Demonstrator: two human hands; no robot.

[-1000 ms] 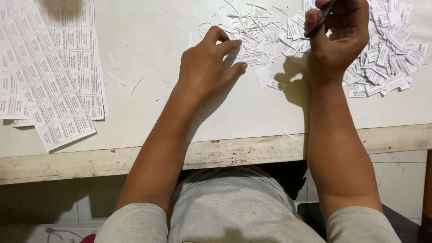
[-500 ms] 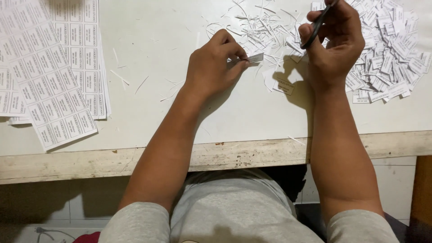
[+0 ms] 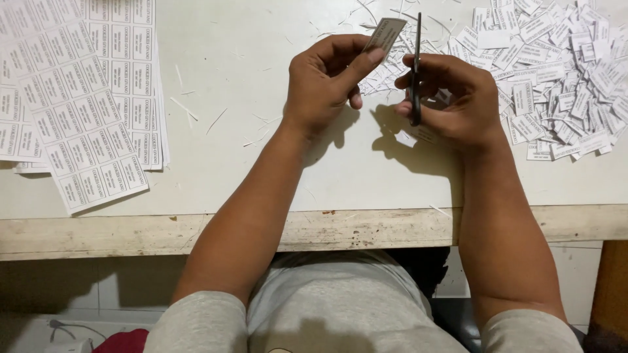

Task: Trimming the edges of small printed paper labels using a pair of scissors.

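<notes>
White tabletop (image 3: 248,176) with a worn wooden front edge is carrying the work. Left hand (image 3: 324,85) is pinching a small white printed label strip (image 3: 386,34) between thumb and fingertips, at upper centre of the frame. Right hand (image 3: 451,98) is closing its fingers around dark scissors (image 3: 416,72), blades pointing up beside the strip. Cut labels (image 3: 556,72) are forming a large pile at upper right. Uncut label sheets (image 3: 78,98), white rectangular grids, are lying stacked at upper left, so much cutting appears left. Paper slivers (image 3: 196,111) are lying scattered between.
</notes>
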